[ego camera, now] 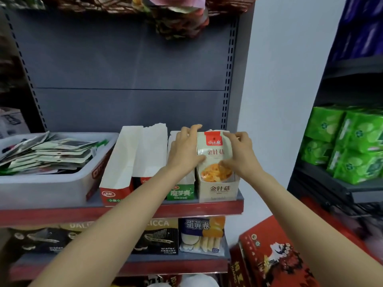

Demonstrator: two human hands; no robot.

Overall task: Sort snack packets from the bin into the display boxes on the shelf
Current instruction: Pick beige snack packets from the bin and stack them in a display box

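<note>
Packet: the snack packet point(215, 156) is a flat foil pouch, white with a red top band and a picture of orange food low on its face. I judge it light, soft and a little slippery, so it will bend if squeezed at the middle.
Where to hold: best by the two side edges, near the upper half, so it stays upright as it slides down.
Position: it stands upright with its lower end already inside the beige display box point(219, 192), the rightmost box on the shelf point(124, 213). Its top half shows above the box front.
Left hand: my left hand point(185, 150) lies against the packet's left edge, fingers point(191, 130) reaching up past the top corner, holding that side.
Right hand: my right hand point(241, 153) takes the right edge, thumb on the front face, fingers curled at the upper corner.
Bin: the grey bin point(51, 183) of loose packets sits well to the left on the same shelf.
Neighbours: a green-fronted box point(180, 193) stands just beside the beige one.
</note>
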